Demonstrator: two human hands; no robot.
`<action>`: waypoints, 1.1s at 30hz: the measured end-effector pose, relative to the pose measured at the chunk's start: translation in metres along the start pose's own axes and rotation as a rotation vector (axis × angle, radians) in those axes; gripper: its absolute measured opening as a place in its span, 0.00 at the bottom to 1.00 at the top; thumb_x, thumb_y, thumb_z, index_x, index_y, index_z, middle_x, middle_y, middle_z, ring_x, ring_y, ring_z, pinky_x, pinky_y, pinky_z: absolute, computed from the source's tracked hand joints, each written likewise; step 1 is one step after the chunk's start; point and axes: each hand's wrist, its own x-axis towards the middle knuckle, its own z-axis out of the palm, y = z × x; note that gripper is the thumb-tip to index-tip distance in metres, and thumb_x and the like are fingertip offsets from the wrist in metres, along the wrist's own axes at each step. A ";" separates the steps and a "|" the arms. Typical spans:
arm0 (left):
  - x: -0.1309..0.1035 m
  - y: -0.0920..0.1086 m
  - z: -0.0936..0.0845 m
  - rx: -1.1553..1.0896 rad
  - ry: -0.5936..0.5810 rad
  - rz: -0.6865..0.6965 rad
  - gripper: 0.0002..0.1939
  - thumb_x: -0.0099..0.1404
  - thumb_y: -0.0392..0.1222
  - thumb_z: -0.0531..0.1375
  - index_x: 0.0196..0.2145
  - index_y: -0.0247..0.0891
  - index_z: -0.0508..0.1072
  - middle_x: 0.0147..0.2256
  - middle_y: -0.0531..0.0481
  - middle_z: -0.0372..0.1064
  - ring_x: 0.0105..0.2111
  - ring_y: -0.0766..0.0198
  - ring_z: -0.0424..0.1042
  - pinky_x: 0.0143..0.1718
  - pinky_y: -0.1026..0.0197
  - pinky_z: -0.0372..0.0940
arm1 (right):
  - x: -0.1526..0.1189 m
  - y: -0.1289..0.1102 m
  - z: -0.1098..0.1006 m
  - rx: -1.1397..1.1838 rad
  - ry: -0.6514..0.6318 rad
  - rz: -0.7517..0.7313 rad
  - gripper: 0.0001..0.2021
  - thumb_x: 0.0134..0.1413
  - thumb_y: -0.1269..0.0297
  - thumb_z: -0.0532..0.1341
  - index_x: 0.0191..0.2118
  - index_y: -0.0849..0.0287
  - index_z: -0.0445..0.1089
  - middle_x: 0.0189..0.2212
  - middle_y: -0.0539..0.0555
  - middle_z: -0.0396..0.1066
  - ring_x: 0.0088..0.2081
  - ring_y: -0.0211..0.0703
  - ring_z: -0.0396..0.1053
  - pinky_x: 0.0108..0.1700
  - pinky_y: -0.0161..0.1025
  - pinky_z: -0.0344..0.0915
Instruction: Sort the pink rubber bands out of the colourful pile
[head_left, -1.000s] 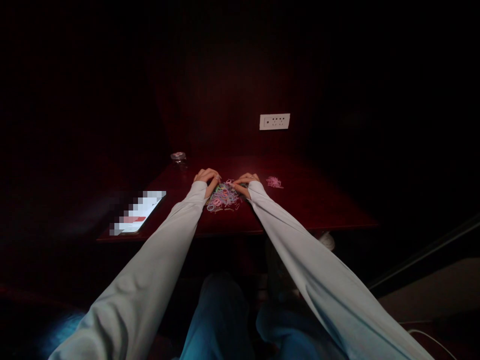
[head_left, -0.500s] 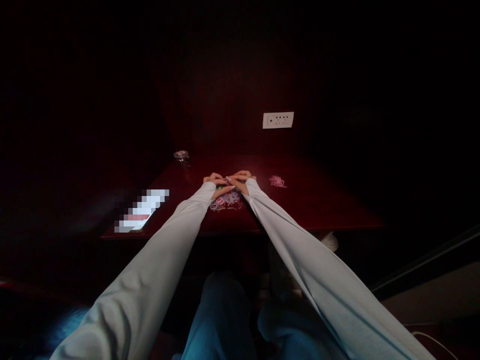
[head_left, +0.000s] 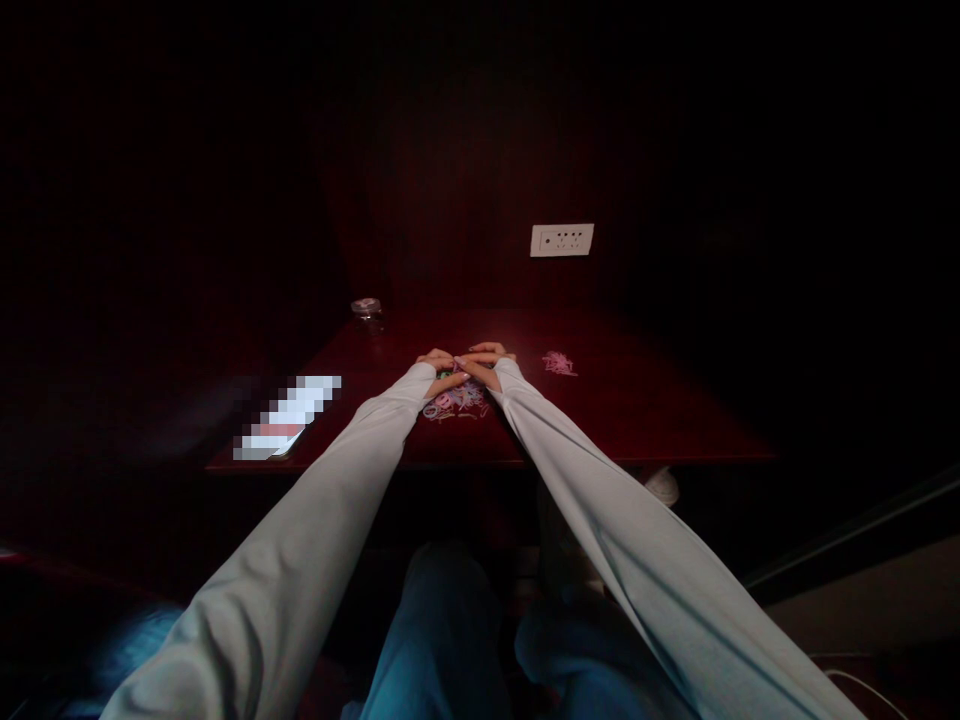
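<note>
A pile of small, many-coloured elastic bands [head_left: 457,402] lies on the dark red table [head_left: 637,420], partly hidden beneath my hands. Over its far side, my left hand [head_left: 439,366] has its fingers bent, with the thumb stretched towards the right. My right hand [head_left: 486,366] meets it there, fingertips against fingertips and the fingers curled in. Whatever is pinched between them is too small to make out. To the right of my hands is a separate small heap of pink elastic bands [head_left: 559,362].
A clear jar with a lid [head_left: 367,310] stands at the table's back left. Near the left front edge lies a phone [head_left: 289,418] with its lit screen blurred out. A white socket plate [head_left: 562,240] is fixed to the wall behind.
The whole view has shifted slightly. My left fingers have drawn in a little; both hands stay together above the coloured pile.
</note>
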 end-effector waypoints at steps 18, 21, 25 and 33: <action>-0.012 0.019 -0.004 0.004 0.010 0.010 0.16 0.65 0.59 0.61 0.38 0.50 0.84 0.38 0.48 0.75 0.44 0.55 0.73 0.52 0.53 0.68 | -0.005 -0.008 -0.017 0.073 0.018 -0.026 0.22 0.66 0.45 0.53 0.44 0.51 0.81 0.47 0.55 0.76 0.55 0.46 0.69 0.62 0.44 0.60; -0.013 0.021 -0.004 -0.004 0.007 0.011 0.17 0.66 0.59 0.60 0.39 0.50 0.84 0.38 0.48 0.77 0.45 0.54 0.73 0.52 0.52 0.67 | -0.007 -0.009 -0.022 0.075 0.040 -0.032 0.24 0.68 0.45 0.50 0.42 0.52 0.81 0.45 0.54 0.78 0.55 0.47 0.69 0.63 0.48 0.56; -0.012 0.021 -0.003 -0.027 -0.027 0.059 0.17 0.68 0.58 0.58 0.39 0.51 0.84 0.40 0.48 0.79 0.47 0.53 0.72 0.53 0.51 0.66 | -0.009 -0.015 -0.019 -0.023 0.070 0.025 0.22 0.68 0.48 0.52 0.40 0.51 0.81 0.43 0.54 0.78 0.55 0.49 0.67 0.62 0.49 0.54; -0.009 0.019 -0.005 -0.021 -0.053 0.115 0.21 0.69 0.60 0.55 0.40 0.49 0.84 0.42 0.48 0.79 0.48 0.51 0.71 0.56 0.49 0.64 | -0.011 -0.016 -0.013 -0.001 0.031 -0.047 0.17 0.66 0.50 0.56 0.37 0.49 0.81 0.41 0.50 0.78 0.54 0.45 0.67 0.61 0.46 0.50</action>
